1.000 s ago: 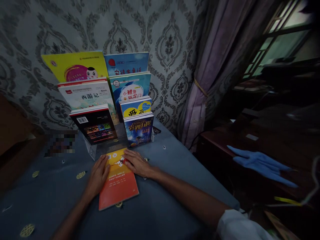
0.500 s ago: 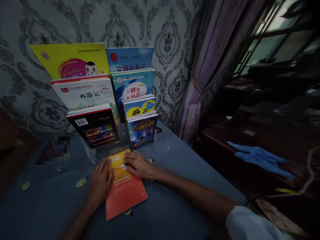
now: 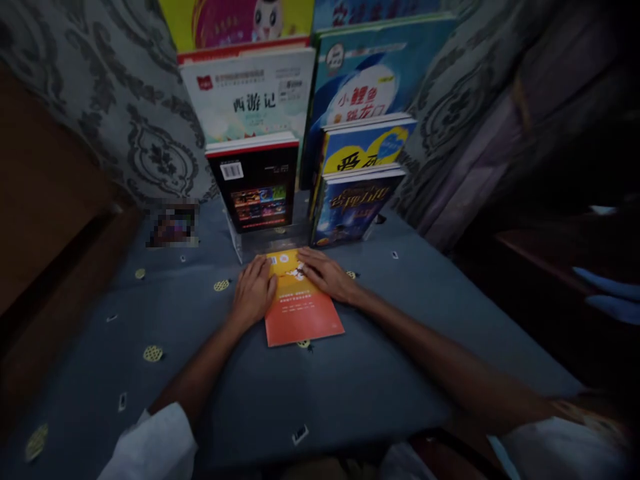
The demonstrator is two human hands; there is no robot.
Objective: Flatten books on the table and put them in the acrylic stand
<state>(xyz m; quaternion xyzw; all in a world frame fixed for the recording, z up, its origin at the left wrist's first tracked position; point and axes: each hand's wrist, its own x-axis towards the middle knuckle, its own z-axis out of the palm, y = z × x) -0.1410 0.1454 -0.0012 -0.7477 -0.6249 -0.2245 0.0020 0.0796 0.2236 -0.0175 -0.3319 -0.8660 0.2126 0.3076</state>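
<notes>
A thin orange-and-yellow book (image 3: 305, 319) lies flat on the blue tablecloth, its yellow end toward the book stand. My left hand (image 3: 254, 290) rests along the book's left edge, fingers stretched forward and the thumb on the cover. On the upper right part of the same book lies my right hand (image 3: 327, 275), palm down with its fingers extended over the cover. Neither hand lifts the book. Just beyond my fingertips stands a clear stand (image 3: 237, 243) holding a black book (image 3: 260, 193) and a dark blue book (image 3: 353, 207) in its front row.
Behind these, a white book (image 3: 250, 93), a yellow-and-blue book (image 3: 370, 148) and a teal book (image 3: 370, 73) rise in tiers against the patterned wall. A brown wooden piece (image 3: 45, 180) borders the table's left. Blue gloves (image 3: 610, 297) lie at far right.
The view has tilted down and turned left, so the books and hands appear farther right. Both hands stay on the orange-and-yellow book, which keeps its place before the stand.
</notes>
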